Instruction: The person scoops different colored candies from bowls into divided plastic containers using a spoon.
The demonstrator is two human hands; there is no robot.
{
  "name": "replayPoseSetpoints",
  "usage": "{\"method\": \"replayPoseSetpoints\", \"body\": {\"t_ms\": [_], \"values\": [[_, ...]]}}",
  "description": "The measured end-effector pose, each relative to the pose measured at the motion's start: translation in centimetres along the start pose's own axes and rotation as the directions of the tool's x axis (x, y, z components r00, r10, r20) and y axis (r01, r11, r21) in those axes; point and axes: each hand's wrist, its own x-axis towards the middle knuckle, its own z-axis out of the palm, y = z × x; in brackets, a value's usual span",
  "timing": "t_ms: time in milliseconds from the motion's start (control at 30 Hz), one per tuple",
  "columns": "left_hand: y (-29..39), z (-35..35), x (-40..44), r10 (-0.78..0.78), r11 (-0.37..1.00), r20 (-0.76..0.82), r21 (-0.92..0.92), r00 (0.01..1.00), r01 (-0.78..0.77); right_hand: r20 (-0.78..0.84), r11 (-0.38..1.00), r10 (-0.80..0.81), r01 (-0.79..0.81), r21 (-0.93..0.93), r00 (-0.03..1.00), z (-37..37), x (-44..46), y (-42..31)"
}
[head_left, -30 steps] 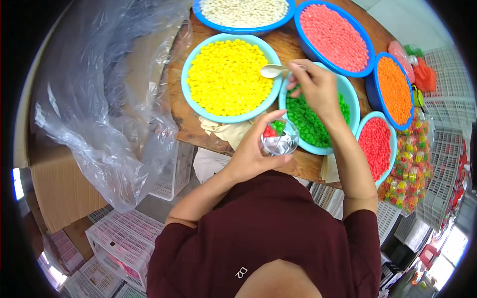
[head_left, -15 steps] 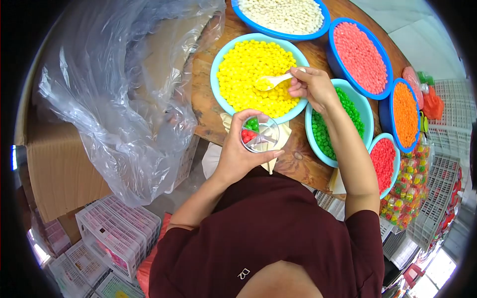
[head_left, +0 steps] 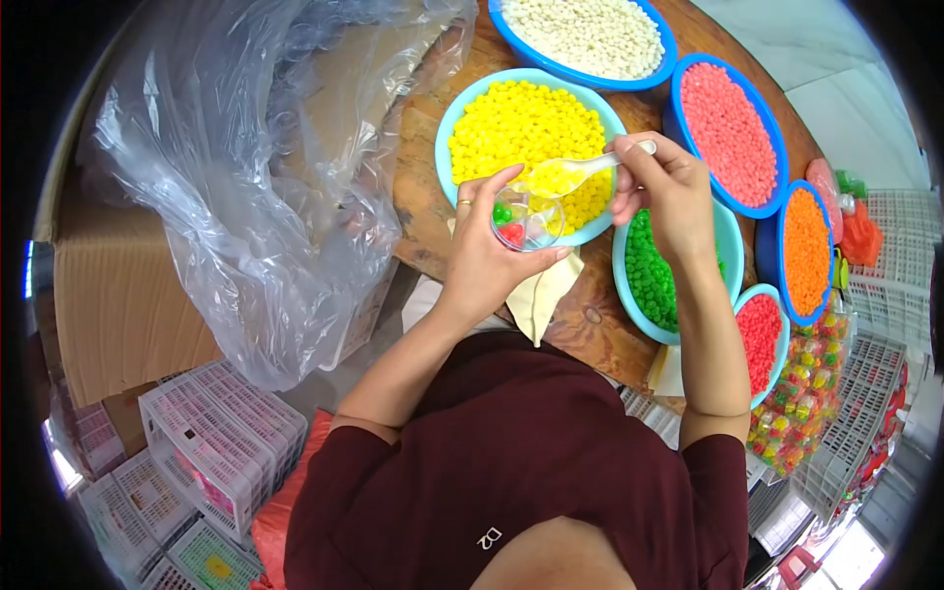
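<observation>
My left hand (head_left: 489, 241) is wrapped round a clear round divided container (head_left: 543, 224), tilted toward the yellow candies. Green and red candies sit in two of its compartments. In my right hand (head_left: 664, 187) a white spoon (head_left: 587, 167), loaded with yellow candies, has its bowl at the container's upper rim. Some yellow shows just below the spoon; whether it lies inside the container I cannot tell. Behind both hands stands a light-blue basin (head_left: 444, 147) of yellow candies (head_left: 521, 118). Below my right hand is another light-blue basin (head_left: 736, 246) with green candies (head_left: 649, 270).
Blue basins hold white (head_left: 590, 34), pink (head_left: 728, 133) and orange candies (head_left: 806, 251); a smaller basin holds red ones (head_left: 757, 334). A cream cloth (head_left: 541, 300) hangs over the table edge. Plastic sheeting (head_left: 246, 197) covers a cardboard box (head_left: 128, 305) at left. Plastic crates (head_left: 226, 433) stand lower left.
My right hand has lifted the spoon out of the yellow candies, now full, and brought it to the container. My left hand has raised and tilted the container toward the spoon.
</observation>
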Motion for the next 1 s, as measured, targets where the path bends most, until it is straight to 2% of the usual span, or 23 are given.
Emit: {"method": "replayPoseSetpoints", "body": {"t_ms": [100,133,167,233,367,467,567,633,700,833,933,1000], "values": [[-0.5,0.7,0.3,-0.015,1.000,0.001,-0.017,1.000,0.015,-0.025,0.967,-0.111,0.102,-0.235,0.994,1.7,-1.2,-0.6],[-0.6,0.9,0.4,-0.020,1.000,0.005,-0.023,1.000,0.021,-0.022,0.912,-0.155,0.135,-0.388,0.988,2.2,-1.7,-1.3],[-0.5,1.0,0.5,-0.012,1.000,0.001,-0.009,1.000,0.012,0.015,0.826,-0.312,0.279,-0.489,0.950,2.5,-1.9,-1.2],[-0.1,1.2,0.8,0.005,1.000,-0.009,0.021,1.000,-0.005,0.139,0.562,-0.580,0.517,-0.646,0.803,2.9,-2.1,-0.9],[0.0,1.2,1.2,0.001,1.000,-0.009,-0.028,1.000,-0.001,0.186,0.464,-0.644,0.572,-0.677,0.742,3.2,-2.3,-1.3],[-0.2,1.2,1.4,0.009,0.999,-0.001,-0.049,1.000,-0.009,0.038,0.703,-0.436,0.367,-0.609,0.899,2.4,-1.8,-1.0],[-0.4,1.1,1.4,-0.027,0.992,0.020,-0.123,0.999,0.029,-0.027,0.947,-0.143,0.129,-0.294,0.989,1.4,-0.9,-0.6],[-0.8,1.3,1.4,-0.077,0.972,0.062,-0.218,0.995,0.089,-0.016,0.980,-0.086,0.081,-0.184,0.996,0.9,-0.3,0.1],[-0.3,1.0,1.4,-0.045,0.994,0.048,-0.093,0.998,0.050,-0.004,0.993,-0.034,0.033,-0.109,0.999,0.7,0.1,0.6],[0.2,0.7,1.8,0.023,0.996,0.023,0.089,0.999,-0.025,0.001,0.997,-0.036,0.036,-0.064,0.999,1.2,0.0,1.0],[0.1,0.5,2.2,0.052,0.992,0.009,0.115,0.999,-0.053,-0.012,0.999,-0.026,0.026,-0.027,1.000,1.5,0.1,1.2],[-0.2,0.4,2.3,-0.006,1.000,0.005,0.013,1.000,0.006,-0.025,0.998,0.023,-0.022,0.051,0.999,0.8,1.2,1.8]]}}
